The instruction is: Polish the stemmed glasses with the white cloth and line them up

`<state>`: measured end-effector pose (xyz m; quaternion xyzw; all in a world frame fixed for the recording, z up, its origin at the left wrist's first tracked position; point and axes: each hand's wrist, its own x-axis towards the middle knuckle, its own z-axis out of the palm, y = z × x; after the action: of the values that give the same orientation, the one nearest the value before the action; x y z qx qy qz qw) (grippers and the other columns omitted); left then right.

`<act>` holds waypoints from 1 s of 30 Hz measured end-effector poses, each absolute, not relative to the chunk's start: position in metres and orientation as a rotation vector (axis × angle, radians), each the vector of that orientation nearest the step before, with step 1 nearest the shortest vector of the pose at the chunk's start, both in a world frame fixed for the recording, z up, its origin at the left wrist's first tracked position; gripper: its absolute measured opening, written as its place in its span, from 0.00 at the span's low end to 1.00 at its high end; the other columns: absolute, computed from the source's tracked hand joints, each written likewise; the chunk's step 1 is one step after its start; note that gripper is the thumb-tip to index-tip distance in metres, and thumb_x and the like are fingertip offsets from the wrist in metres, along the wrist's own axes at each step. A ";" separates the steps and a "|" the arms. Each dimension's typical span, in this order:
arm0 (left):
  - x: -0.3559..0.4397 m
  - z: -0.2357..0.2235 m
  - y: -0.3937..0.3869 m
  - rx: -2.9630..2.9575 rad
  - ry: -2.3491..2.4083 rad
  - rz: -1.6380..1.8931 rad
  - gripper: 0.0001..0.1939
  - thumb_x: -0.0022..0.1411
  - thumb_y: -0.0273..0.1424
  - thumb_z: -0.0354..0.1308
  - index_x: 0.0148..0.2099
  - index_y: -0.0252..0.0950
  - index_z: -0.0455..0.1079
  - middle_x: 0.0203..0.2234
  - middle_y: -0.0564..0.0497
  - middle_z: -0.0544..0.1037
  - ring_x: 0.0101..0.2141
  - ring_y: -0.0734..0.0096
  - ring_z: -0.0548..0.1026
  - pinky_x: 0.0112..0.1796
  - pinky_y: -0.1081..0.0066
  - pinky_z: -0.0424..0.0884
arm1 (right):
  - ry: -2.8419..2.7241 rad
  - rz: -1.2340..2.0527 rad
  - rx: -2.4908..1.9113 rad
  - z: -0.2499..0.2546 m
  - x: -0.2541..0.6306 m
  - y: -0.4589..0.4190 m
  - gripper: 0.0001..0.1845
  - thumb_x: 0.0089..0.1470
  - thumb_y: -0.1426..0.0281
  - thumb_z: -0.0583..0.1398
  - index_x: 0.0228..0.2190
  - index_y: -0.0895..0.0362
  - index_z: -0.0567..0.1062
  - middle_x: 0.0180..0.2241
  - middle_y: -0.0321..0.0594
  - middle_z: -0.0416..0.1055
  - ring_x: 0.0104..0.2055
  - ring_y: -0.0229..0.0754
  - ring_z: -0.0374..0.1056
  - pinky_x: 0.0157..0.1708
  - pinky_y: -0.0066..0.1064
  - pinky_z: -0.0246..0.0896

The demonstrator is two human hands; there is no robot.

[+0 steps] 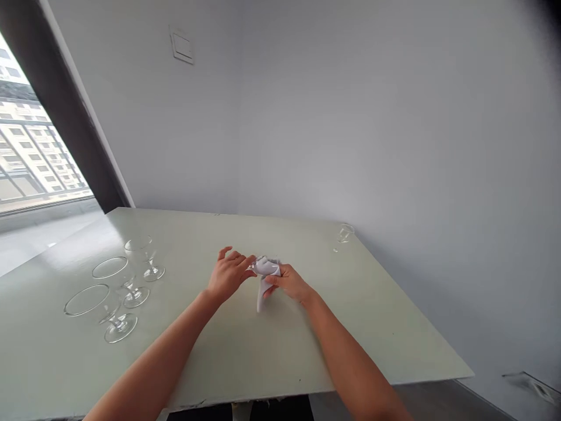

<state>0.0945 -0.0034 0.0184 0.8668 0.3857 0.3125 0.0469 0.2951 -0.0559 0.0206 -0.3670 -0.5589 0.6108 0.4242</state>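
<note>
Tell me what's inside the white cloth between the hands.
A sliver of clear glass shows at the cloth's edge, beside the left hand. The white cloth, gripped by the right hand, covers the rest, so the glass's shape cannot be seen.

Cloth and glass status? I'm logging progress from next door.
Right hand gripping white cloth around glass. Left hand beside it. Three coupes standing to the left.

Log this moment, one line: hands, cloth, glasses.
left hand at cloth | right hand grips white cloth | three upright coupe glasses left | another glass far corner
</note>
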 end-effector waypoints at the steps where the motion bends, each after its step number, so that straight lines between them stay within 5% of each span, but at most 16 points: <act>1: 0.094 0.021 -0.004 2.600 1.147 0.863 0.12 0.57 0.41 0.54 0.42 0.45 0.72 0.26 0.50 0.76 0.34 0.65 0.72 0.52 0.60 0.56 | -1.490 1.506 -0.936 0.026 0.300 -0.058 0.16 0.44 0.59 0.65 0.31 0.57 0.76 0.25 0.33 0.72 0.26 0.40 0.71 0.32 0.36 0.68; 5: 0.096 0.027 -0.010 2.402 1.034 0.398 0.17 0.58 0.48 0.49 0.33 0.44 0.72 0.22 0.54 0.75 0.23 0.70 0.69 0.32 0.70 0.64 | -1.661 1.539 -0.977 0.037 0.313 -0.064 0.15 0.45 0.59 0.64 0.31 0.57 0.76 0.24 0.33 0.72 0.25 0.39 0.71 0.35 0.36 0.66; 12: 0.107 0.025 -0.017 2.796 1.181 1.032 0.14 0.60 0.36 0.52 0.49 0.43 0.69 0.34 0.46 0.77 0.41 0.59 0.70 0.49 0.58 0.55 | -1.150 1.490 -0.921 0.018 0.302 -0.050 0.22 0.43 0.54 0.64 0.32 0.61 0.75 0.24 0.37 0.72 0.21 0.38 0.69 0.24 0.32 0.67; 21: 0.103 0.024 -0.016 2.427 1.059 0.486 0.19 0.62 0.46 0.45 0.34 0.42 0.73 0.24 0.55 0.75 0.24 0.71 0.69 0.27 0.72 0.62 | -1.625 1.531 -0.942 0.035 0.326 -0.061 0.17 0.41 0.59 0.66 0.30 0.60 0.76 0.25 0.36 0.72 0.24 0.41 0.72 0.30 0.34 0.67; 26: 0.114 0.022 -0.024 2.746 1.169 1.006 0.16 0.62 0.36 0.50 0.50 0.42 0.69 0.36 0.47 0.77 0.43 0.58 0.70 0.49 0.58 0.56 | -1.324 1.466 -0.920 0.026 0.317 -0.053 0.20 0.41 0.58 0.66 0.32 0.61 0.76 0.24 0.37 0.72 0.24 0.40 0.70 0.24 0.32 0.68; 30: 0.109 0.023 -0.019 2.776 1.182 1.092 0.14 0.61 0.35 0.52 0.48 0.42 0.70 0.29 0.48 0.78 0.38 0.61 0.71 0.49 0.57 0.54 | -1.278 1.472 -0.858 0.025 0.306 -0.054 0.20 0.43 0.57 0.65 0.31 0.62 0.76 0.24 0.38 0.72 0.23 0.39 0.69 0.23 0.32 0.68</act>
<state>0.1092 -0.0192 0.0229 0.8647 0.3680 0.3402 -0.0335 0.3057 -0.0544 0.0245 -0.3525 -0.5248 0.6046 0.4846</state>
